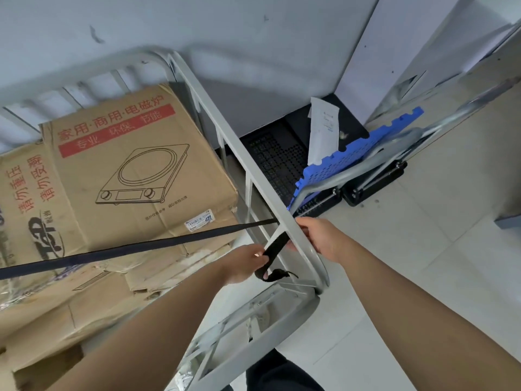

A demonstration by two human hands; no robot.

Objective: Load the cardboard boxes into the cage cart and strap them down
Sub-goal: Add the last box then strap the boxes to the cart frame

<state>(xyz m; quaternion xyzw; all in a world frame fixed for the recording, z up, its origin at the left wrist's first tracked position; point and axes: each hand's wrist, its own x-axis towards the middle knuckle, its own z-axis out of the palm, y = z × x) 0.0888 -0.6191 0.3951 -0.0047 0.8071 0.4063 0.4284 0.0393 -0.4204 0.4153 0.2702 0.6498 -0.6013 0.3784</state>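
- Strap (141, 246) runs from left over the boxes (127, 170) to the cart (225, 128), at its right rail.
- Left hand (242, 263) pinches its loose end; right hand (320, 235) grips the rail.
- It seems limp and light: best held near the rail.

Brown cardboard boxes (135, 170) inside grey cage cart (231, 142), black strap (141, 245) taut across.

Upper left of the frame, the top cardboard box (135, 170) carries red Chinese print, 家用·商用·电磁炉, above a red band reading 专业 环保 节能. At the left edge, a second box (17, 198) shows sideways red 请勿重压 and 请勿受潮, plus partly cut black letters resembling "T&P". The print on a white barcode sticker (198, 220) is too small to read.
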